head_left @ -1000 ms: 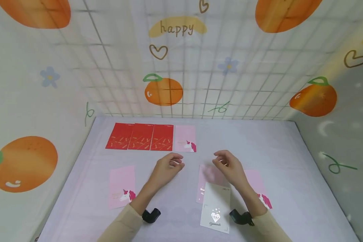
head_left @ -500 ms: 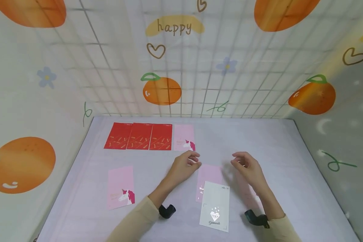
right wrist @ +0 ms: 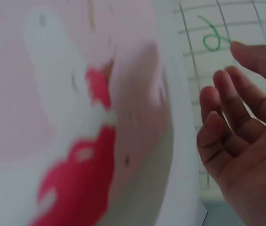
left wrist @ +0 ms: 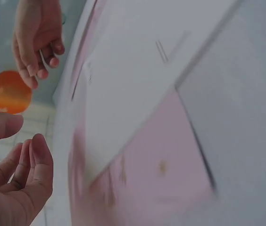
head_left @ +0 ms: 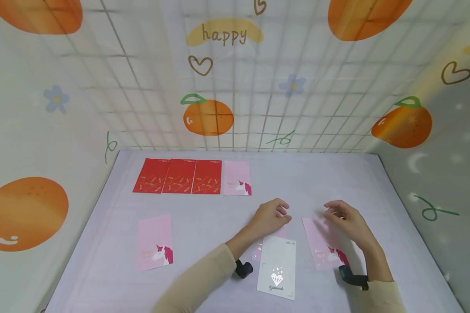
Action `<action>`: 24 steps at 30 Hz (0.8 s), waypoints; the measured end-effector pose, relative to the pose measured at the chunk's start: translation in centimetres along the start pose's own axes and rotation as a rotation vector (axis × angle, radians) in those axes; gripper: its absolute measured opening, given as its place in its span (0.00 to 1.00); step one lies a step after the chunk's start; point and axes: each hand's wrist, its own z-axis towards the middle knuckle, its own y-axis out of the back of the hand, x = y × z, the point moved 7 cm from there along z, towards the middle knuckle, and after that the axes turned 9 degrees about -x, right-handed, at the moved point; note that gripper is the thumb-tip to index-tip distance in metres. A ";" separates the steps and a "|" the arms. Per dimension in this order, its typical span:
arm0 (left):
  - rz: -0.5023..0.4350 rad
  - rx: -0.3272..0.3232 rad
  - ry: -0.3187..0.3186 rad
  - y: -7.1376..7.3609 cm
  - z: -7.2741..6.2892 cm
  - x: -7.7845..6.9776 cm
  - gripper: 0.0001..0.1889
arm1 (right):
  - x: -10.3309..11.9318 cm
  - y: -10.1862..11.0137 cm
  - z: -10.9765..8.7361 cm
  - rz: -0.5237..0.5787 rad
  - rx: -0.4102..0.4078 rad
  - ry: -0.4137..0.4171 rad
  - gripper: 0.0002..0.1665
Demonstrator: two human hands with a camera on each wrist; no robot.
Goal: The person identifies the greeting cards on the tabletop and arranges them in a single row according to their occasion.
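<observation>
My left hand [head_left: 269, 216] hovers over the far end of a pink card [head_left: 257, 252], its fingers loosely bent around nothing. Overlapping that pink card is a white card with a diamond print [head_left: 276, 269], lying nearer to me. To the right, my right hand [head_left: 348, 221] hangs above a pink unicorn card [head_left: 320, 248], also holding nothing, fingers relaxed. In the left wrist view the thumb and fingers of my left hand [left wrist: 22, 174] stand apart. The right wrist view shows the right hand [right wrist: 246, 113] with a gap between thumb and fingers.
Three red cards [head_left: 177, 176] lie in a row at the back left, with a pink unicorn card [head_left: 236, 177] beside them. Another pink unicorn card [head_left: 155, 241] lies at the front left. A patterned curtain over a grid [head_left: 250, 113] stands behind the table [head_left: 203, 278].
Both hands have moved to the right, held above the table. The left hand now covers part of the middle pink card, and the right hand uncovers more of the right unicorn card.
</observation>
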 end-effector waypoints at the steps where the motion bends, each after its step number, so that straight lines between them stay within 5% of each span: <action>1: 0.010 0.008 0.000 -0.6 0.2 -0.1 0.17 | -0.4 0.3 0.0 -0.008 0.007 0.004 0.21; 11: 0.135 0.084 -0.004 -5.1 1.7 -0.5 0.16 | -4.5 1.4 0.2 -0.092 0.064 -0.108 0.24; 24: 0.396 0.143 -0.059 -6.2 1.9 -0.6 0.23 | -5.3 0.9 -0.1 -0.126 0.146 -0.122 0.32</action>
